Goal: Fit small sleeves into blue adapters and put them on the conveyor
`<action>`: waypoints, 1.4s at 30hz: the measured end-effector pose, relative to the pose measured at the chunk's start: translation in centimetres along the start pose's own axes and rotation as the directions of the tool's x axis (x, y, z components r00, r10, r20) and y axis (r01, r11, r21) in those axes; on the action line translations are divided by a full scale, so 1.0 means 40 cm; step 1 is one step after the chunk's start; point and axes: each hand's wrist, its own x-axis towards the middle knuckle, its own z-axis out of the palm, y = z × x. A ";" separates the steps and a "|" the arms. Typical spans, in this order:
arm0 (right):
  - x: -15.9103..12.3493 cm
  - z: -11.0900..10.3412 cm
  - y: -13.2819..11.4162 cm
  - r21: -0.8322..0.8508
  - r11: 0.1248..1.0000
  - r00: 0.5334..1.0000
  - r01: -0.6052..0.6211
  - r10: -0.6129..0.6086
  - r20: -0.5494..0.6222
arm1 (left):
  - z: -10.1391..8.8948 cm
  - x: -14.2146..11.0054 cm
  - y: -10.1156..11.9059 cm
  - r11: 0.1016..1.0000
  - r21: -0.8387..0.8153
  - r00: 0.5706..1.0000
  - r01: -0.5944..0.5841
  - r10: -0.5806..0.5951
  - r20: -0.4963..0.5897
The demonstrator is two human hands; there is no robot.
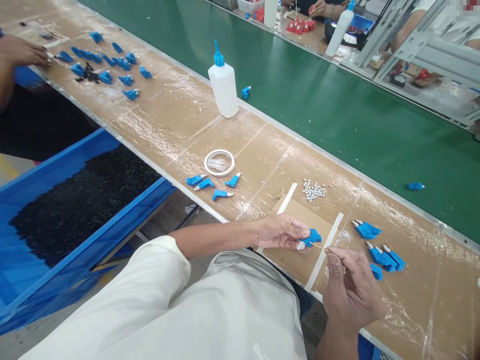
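Between the thumb and fingers of my left hand (283, 231) is a small blue plastic part (313, 237) with a white tip, held above a cardboard sheet (308, 218) edged with white tape. My right hand (352, 285) pinches a thin wooden stick (318, 245), whose far end reaches the blue part; whether it touches cannot be made out. Just beyond the sheet lies a pile of small grey-white pieces (314, 190). More blue parts (386, 258) with white tips lie to the right of my right hand.
A white squeeze bottle (224, 87) with a blue nozzle stands near the green conveyor belt (300, 107). Left of the sheet are a tape roll (219, 163) and several blue parts (222, 194). A blue bin (93, 220) holds black pieces. Another person's hand (24, 51) rests at far left.
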 end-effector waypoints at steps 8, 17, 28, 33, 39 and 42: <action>0.005 0.001 -0.008 -0.053 0.995 0.994 0.082 -0.077 0.081 | -0.003 0.004 0.000 1.000 0.004 1.000 0.001 -0.001 -0.009; -0.002 0.010 -0.001 -0.109 0.991 0.997 0.074 -0.070 0.036 | -0.001 0.001 0.001 1.000 0.018 1.000 0.014 -0.014 -0.028; -0.048 0.001 0.054 0.015 0.950 0.949 -0.312 0.311 0.055 | -0.015 -0.014 0.035 0.999 -0.005 0.997 -0.041 0.040 -0.066; -0.065 0.024 0.072 -0.073 0.974 0.951 -0.214 0.225 0.214 | -0.015 -0.019 0.051 0.998 0.000 0.997 -0.062 0.062 -0.038; -0.012 -0.013 0.095 -0.176 0.952 0.943 -0.250 0.280 0.179 | -0.031 -0.040 0.065 0.990 -0.026 0.990 -0.140 0.139 -0.033; 0.068 -0.016 0.153 -0.258 0.922 0.925 -0.290 0.339 0.172 | -0.037 -0.046 0.072 0.983 -0.056 0.984 -0.172 0.170 -0.046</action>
